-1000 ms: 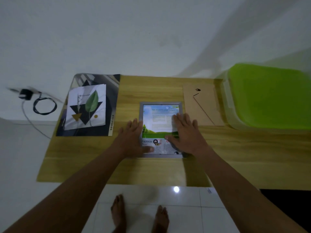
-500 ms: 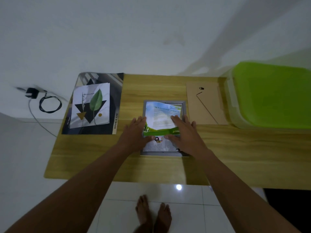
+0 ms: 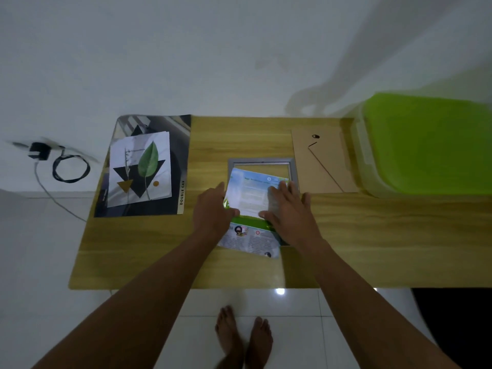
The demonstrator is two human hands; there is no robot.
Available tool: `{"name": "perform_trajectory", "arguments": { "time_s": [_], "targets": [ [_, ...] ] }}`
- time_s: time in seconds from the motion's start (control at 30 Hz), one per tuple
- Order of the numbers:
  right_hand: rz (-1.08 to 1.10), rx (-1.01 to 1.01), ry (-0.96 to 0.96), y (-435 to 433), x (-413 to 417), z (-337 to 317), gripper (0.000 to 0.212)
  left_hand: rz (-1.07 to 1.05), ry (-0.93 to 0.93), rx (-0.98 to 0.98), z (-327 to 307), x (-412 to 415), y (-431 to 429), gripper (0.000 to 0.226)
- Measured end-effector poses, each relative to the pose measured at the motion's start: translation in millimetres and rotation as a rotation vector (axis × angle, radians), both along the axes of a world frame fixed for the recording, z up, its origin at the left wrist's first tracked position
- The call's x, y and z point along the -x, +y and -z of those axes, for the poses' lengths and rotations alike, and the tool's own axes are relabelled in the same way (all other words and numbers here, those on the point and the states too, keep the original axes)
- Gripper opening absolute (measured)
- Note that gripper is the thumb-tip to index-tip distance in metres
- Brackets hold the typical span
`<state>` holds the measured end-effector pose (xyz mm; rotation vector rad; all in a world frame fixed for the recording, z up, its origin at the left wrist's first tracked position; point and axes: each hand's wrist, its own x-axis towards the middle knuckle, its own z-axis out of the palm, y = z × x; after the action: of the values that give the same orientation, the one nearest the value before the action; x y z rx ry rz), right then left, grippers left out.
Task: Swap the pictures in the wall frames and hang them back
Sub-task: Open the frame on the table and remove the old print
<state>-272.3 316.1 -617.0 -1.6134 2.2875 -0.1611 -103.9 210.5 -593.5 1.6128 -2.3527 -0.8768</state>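
We hold the paper (image 3: pixel 251 201) with both hands over the gray frame (image 3: pixel 262 162) on the table (image 3: pixel 372 235). Our left hand (image 3: pixel 211 214) pinches its left edge. Our right hand (image 3: pixel 288 211) lies flat on it, fingers spread.

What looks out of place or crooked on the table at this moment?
The printed sheet lies skewed across the grey frame: its near edge overhangs the frame toward the person while the frame's far opening is bare. Both hands, left and right, rest on it. The cardboard backing lies apart, right of the frame.
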Motion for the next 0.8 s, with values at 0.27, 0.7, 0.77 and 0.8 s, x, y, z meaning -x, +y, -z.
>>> {"name": "perform_trajectory", "arguments": {
  "time_s": [0.27,0.7,0.77,0.8],
  "targets": [
    [0.020,0.104,-0.115,-2,-22,-25,0.051,-0.275,0.256,-0.161,-19,2,-7,0.017],
    [0.193,0.339,-0.171,15,-56,-79,0.052,-0.346,0.625,-0.502,-63,20,-7,0.018],
    [0.330,0.444,-0.302,23,-48,-90,0.048,-0.334,0.526,-0.448,-62,19,-4,0.028],
    [0.400,0.494,-0.402,27,-44,-96,0.045,-0.316,0.465,-0.446,-62,20,-2,0.037]
  ]
}}
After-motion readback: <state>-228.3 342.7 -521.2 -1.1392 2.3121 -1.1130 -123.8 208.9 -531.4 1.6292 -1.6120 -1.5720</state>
